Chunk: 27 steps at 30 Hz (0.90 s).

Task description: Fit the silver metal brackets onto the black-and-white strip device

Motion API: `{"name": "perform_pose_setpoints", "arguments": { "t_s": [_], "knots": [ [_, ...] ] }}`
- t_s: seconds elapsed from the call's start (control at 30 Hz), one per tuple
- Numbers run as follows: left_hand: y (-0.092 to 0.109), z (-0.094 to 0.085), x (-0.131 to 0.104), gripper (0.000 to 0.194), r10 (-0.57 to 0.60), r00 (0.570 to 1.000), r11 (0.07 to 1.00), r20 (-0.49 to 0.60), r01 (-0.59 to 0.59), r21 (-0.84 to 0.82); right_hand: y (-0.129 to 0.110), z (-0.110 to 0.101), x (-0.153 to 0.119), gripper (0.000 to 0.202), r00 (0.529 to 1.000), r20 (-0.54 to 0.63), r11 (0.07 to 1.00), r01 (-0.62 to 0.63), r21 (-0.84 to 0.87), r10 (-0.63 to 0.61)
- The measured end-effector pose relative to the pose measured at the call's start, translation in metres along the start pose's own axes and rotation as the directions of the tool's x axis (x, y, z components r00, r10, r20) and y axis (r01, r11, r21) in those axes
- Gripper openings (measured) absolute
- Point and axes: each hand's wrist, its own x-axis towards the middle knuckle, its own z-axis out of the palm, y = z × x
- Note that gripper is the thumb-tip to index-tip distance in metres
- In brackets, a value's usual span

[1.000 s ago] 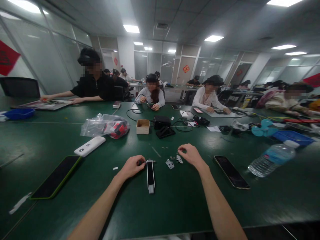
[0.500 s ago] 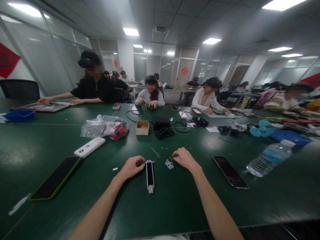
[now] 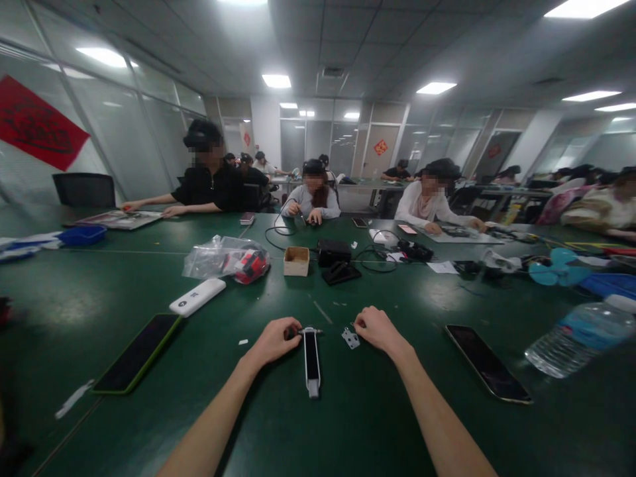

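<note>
My left hand is closed around the dark handle of what looks like a small screwdriver. Its thin metal shaft points right, across the top end of a narrow white device with a long black face, which lies on the green table. To the right, my right hand rests on the table with fingertips pinched together. Whatever may be between them is too small to make out. A flat grey metal plate with holes lies just left of those fingertips, with a tiny metal part beside it.
A green-cased phone and white power bank lie left; another phone and a water bottle are right. Ahead are a bag of red and black parts, a small open box and cables. People sit across the table.
The view has swung left, so everything appears further right and a little lower. My right fingertips have drawn in over the small metal bits beside the plate. My left hand keeps its grip.
</note>
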Motion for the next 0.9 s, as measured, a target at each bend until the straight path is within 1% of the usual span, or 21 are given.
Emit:
{"name": "perform_pose_setpoints", "arguments": {
  "t_s": [0.23,0.43,0.6,0.67,0.77,0.9],
  "knots": [
    [0.001,-0.003,0.001,0.021,-0.008,1.0,1.0,0.015,0.008,-0.012,-0.003,-0.007,-0.003,0.023,1.0,-0.017,1.0,-0.002,-0.009,0.002],
    [0.0,-0.002,0.002,0.022,-0.007,1.0,1.0,0.03,0.007,0.003,0.004,-0.003,-0.001,0.021,1.0,0.015,0.999,-0.001,0.045,0.0],
    [0.002,-0.003,0.003,0.022,-0.009,0.999,1.0,0.043,0.009,-0.002,0.01,-0.001,0.0,0.021,0.998,0.023,0.998,0.055,0.033,-0.055],
    [0.002,-0.004,0.003,0.023,-0.009,0.999,1.0,0.047,0.009,-0.001,0.011,-0.001,0.0,0.022,0.997,0.003,0.997,0.076,0.031,-0.076],
    [0.002,-0.005,0.003,0.023,-0.013,0.998,1.0,0.054,0.012,0.007,0.011,-0.001,0.001,0.022,0.995,-0.059,0.996,0.085,0.034,-0.083],
    [0.004,-0.005,0.003,0.023,-0.007,0.998,1.0,0.055,0.006,0.006,0.014,-0.002,0.001,0.023,0.991,-0.122,0.999,0.05,0.005,-0.049]
  ]
}}
